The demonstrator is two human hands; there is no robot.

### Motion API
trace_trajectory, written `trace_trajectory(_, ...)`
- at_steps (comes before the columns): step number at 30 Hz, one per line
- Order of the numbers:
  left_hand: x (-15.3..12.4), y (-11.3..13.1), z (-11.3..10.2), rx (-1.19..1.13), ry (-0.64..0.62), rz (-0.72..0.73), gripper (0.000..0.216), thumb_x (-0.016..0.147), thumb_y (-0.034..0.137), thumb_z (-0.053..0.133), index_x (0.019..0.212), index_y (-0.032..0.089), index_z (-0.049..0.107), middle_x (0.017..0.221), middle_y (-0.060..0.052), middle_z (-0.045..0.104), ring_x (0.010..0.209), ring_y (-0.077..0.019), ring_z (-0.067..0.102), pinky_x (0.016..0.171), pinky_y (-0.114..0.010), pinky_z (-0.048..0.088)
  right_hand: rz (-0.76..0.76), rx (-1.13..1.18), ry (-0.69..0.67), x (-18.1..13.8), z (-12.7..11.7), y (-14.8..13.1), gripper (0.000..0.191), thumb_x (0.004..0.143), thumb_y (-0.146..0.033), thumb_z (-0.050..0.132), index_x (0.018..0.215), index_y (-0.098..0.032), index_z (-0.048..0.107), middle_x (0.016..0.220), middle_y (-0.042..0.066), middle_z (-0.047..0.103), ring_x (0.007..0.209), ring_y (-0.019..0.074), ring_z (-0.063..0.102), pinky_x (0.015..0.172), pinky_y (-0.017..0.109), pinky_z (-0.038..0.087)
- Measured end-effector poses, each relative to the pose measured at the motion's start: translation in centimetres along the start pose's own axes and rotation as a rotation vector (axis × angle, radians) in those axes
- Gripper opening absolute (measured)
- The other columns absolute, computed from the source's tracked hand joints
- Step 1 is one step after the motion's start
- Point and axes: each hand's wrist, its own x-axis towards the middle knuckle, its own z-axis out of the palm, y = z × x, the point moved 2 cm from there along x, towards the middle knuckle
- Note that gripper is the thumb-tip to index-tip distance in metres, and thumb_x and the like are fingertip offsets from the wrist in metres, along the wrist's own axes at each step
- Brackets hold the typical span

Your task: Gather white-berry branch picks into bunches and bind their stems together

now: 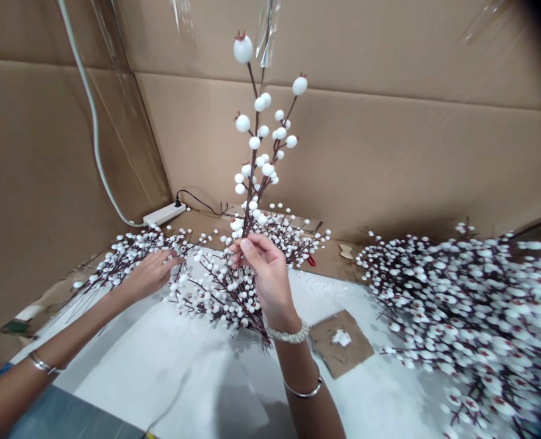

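Observation:
My right hand (268,268) pinches the lower stem of an upright artificial berry branch (254,158), with white berries on brown twigs and red-brown tips. Behind and below that hand, a bundle of similar berry sprigs (224,286) lies on the white table surface, its stems gathered toward the front. My left hand (154,274) is at the left pile of berry sprigs (133,256), fingers closed together on a sprig there; the fingertips are partly lost among the twigs.
A large heap of berry sprigs (471,305) covers the right side. A cardboard piece (341,342) with a white blob lies on the white sheet (160,366). Cardboard walls (366,152) enclose the back and left. A power strip (164,214) sits at the back corner, near a red object (311,260).

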Motion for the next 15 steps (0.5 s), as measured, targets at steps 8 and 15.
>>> trace_trajectory(8,2.2,-0.7,0.9,0.101,0.082,-0.243,0.025,0.083,0.016,0.051,0.095,0.014,0.072,0.106,-0.02,0.063,0.107,-0.0357,0.053,0.087,-0.043,0.042,-0.024,-0.009,-0.019,-0.3,0.0,-0.3,0.015,0.082,-0.034,0.072,0.085,-0.019,0.067,0.079,0.001,0.071,0.064,0.01,0.06,0.061,0.025,0.05)
trace_trajectory(15,2.3,-0.3,1.1,0.062,0.147,-0.348,0.028,0.086,0.015,0.043,0.081,0.015,0.071,0.102,-0.021,0.061,0.105,-0.0361,0.05,0.085,-0.044,0.042,-0.039,-0.026,-0.031,-0.4,0.0,-0.5,0.014,0.082,-0.033,0.071,0.084,-0.02,0.067,0.079,0.001,0.071,0.063,0.0101,0.058,0.06,0.025,0.049)
